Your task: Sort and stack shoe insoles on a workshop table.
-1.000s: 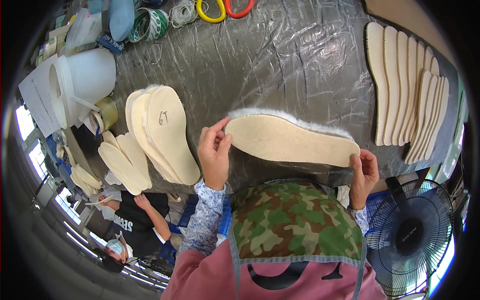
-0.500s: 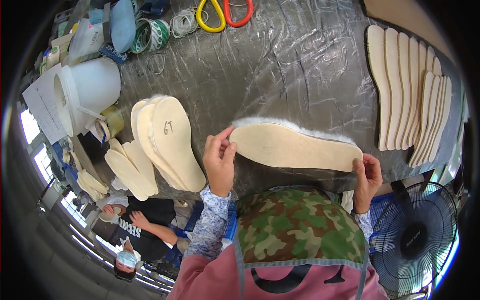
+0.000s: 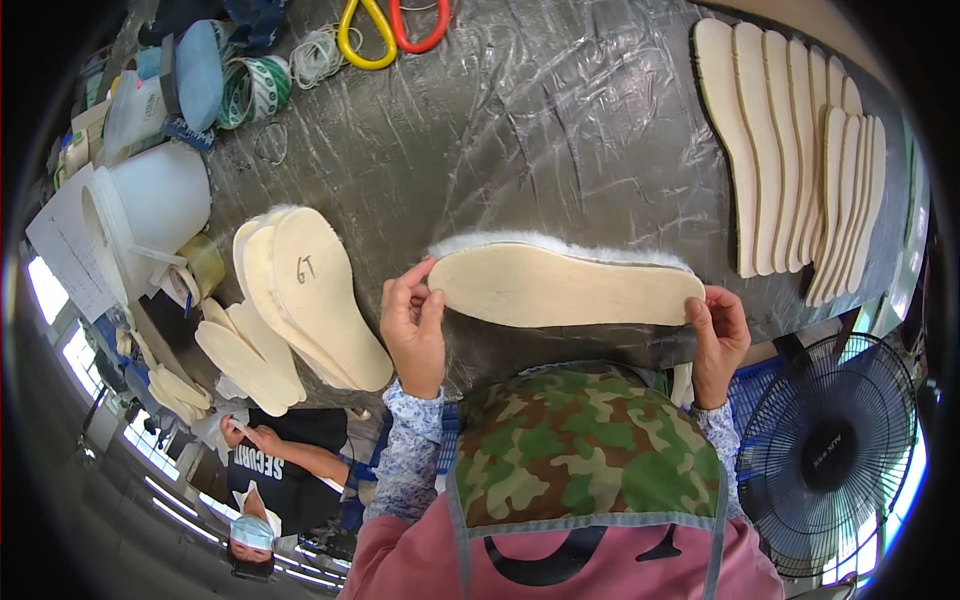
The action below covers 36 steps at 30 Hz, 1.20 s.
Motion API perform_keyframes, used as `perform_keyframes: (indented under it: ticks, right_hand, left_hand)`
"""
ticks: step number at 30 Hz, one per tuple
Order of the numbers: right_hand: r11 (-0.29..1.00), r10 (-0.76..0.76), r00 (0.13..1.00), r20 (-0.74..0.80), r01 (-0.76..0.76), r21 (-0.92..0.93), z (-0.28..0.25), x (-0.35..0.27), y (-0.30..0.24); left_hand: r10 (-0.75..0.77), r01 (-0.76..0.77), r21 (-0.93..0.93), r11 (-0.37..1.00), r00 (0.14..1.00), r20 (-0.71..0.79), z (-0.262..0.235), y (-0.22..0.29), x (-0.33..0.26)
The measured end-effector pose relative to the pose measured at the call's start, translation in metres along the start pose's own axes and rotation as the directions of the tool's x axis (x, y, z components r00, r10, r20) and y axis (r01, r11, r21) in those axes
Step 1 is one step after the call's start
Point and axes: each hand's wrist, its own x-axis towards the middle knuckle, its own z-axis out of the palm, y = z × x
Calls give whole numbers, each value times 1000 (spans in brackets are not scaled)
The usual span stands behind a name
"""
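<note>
Between my two hands a cream shoe insole (image 3: 565, 288) lies sideways above the near edge of the table, with white fluffy pile showing along its far edge. My left hand (image 3: 414, 325) pinches its wide left end between thumb and fingers. The narrower right end is gripped by my right hand (image 3: 718, 335), thumb on top. Left of my left hand sits a stack of larger fleece-edged insoles (image 3: 325, 290), the top one marked by hand. Beside that stack lie several smaller plain insoles (image 3: 248, 355).
Rows of overlapping insoles (image 3: 745, 150) lie at the far right. Scissors (image 3: 368, 35) with yellow and red handles, tape (image 3: 253, 92), string (image 3: 318, 55) and a white bucket (image 3: 160, 205) stand along the back and left. A fan (image 3: 828, 455) is at right; a masked co-worker (image 3: 290, 460) at lower left.
The view has shifted, so the table things sit a little differently. My hands still hold the insole, now more level. The co-worker's hands have come together.
</note>
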Motion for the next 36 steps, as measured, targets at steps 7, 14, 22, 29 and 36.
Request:
perform_keyframes:
  ticks: [7,14,22,29,36]
  right_hand:
    - [1000,2,1000,-22,-2,3,1,1,0]
    - [999,28,1000,-11,-28,21,2,4,-3]
    - [1000,-14,1000,-13,14,3,0,7,4]
    - [1000,7,1000,-25,-7,-11,1,6,4]
    - [1000,5,1000,-31,-5,-16,0,8,9]
  left_hand:
    - [-31,32,-57,998,999,15,0,-6,-2]
    - [-14,15,-12,1000,1000,24,2,-1,-1]
    - [-35,36,-32,999,999,41,1,-6,-1]
    - [-41,43,-36,998,998,53,1,-2,-1]
    - [-58,60,-46,997,997,50,1,-4,-1]
